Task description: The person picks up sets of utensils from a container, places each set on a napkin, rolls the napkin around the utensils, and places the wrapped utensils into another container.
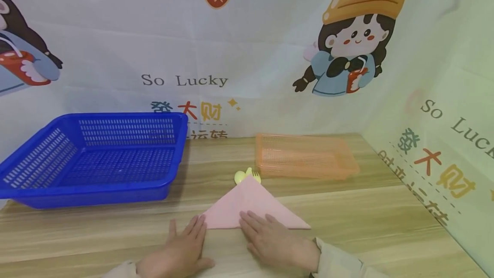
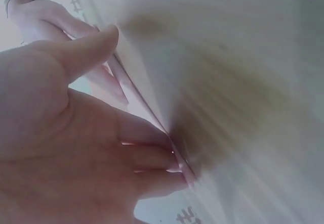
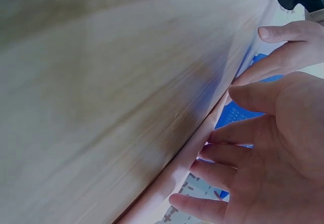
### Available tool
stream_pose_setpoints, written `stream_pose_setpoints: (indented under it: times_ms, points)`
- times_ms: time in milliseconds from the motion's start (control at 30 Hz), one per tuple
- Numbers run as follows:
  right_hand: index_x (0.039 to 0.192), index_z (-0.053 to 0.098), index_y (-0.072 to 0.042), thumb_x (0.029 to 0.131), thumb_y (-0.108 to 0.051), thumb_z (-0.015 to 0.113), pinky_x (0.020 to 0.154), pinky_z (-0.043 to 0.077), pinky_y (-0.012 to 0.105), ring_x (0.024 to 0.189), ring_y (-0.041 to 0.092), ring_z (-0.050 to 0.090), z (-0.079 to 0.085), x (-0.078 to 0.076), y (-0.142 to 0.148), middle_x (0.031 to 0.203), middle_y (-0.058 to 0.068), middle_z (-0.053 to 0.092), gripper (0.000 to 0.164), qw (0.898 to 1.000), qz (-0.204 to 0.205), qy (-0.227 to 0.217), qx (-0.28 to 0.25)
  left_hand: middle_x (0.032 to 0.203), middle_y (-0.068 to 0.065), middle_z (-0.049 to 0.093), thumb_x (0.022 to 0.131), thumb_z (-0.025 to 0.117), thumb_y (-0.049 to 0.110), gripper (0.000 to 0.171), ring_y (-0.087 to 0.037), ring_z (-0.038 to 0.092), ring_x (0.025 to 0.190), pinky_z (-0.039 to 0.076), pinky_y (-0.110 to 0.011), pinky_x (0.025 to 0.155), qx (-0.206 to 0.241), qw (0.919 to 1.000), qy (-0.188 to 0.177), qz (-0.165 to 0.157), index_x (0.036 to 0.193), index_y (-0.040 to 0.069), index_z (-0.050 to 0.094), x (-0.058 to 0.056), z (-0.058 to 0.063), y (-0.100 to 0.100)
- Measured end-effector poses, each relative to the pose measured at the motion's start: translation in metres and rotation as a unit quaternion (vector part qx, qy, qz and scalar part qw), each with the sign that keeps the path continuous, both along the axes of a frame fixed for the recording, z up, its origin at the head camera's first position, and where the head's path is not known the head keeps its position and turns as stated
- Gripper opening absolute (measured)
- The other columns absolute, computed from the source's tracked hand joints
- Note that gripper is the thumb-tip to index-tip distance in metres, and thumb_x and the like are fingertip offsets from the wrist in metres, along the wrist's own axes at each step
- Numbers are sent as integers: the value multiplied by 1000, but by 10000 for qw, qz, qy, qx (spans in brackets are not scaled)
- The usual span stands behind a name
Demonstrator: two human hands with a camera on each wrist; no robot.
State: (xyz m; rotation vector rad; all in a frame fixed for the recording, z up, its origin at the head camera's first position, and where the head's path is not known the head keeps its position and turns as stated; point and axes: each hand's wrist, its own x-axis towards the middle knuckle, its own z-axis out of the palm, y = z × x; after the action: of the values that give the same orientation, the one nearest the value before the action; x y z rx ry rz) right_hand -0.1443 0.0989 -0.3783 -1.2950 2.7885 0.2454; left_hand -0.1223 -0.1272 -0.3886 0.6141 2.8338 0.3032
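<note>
Pink napkin (image 1: 247, 200), under outstretched left hand (image 1: 177, 248) and right hand (image 1: 275, 241), partly hides cutlery (image 1: 240, 176) beside orange basket (image 1: 308, 170).

Left hand (image 1: 175, 252) and right hand (image 1: 275, 239): palms down, fingers extended, hands apart.
The left hand points forward and slightly to the right; its little finger stands away from the adjacent fingers, and its thumb extends inward. The right hand angles forward and to the left, with its little finger set apart. Both forearms enter at the lower edge of the head view.
</note>
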Motion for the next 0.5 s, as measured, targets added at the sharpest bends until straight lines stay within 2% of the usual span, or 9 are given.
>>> stream_pose_setpoints:
  times_ms: [267, 333, 433, 500]
  points:
    - [136, 34, -6, 93, -31, 40, 97, 36, 42, 130, 18, 28, 1, -1, 1, 143, 6, 29, 50, 10000, -7, 64, -64, 135, -33, 27, 77, 58, 50, 85, -45, 21, 127, 1, -71, 92, -254, 9985, -340, 334, 126, -17, 35, -3, 6, -9]
    - [135, 35, -6, 93, -32, 41, 98, 35, 42, 130, 19, 29, 2, -1, 2, 143, 8, 29, 50, 9999, -30, 39, -99, 133, -36, 27, 76, 59, 52, 88, -48, 20, 126, 2, -71, 92, -373, 9978, -326, 442, 122, -20, 36, -3, 9, -7]
    - [132, 40, -5, 93, -32, 41, 98, 34, 43, 128, 21, 31, 3, -2, 5, 140, 10, 34, 48, 9996, -114, 4, -253, 131, -41, 25, 73, 62, 51, 91, -50, 18, 125, 4, -70, 93, -284, 9978, -119, 589, 119, -24, 36, -4, 13, -1]
    - [123, 50, -5, 92, -30, 42, 96, 37, 43, 121, 20, 41, 4, -3, 8, 131, 9, 45, 41, 9988, -102, 149, -462, 132, -40, 24, 73, 63, 50, 91, -49, 18, 126, 6, -69, 94, -144, 9986, 9, 509, 119, -24, 36, -6, 18, 5]
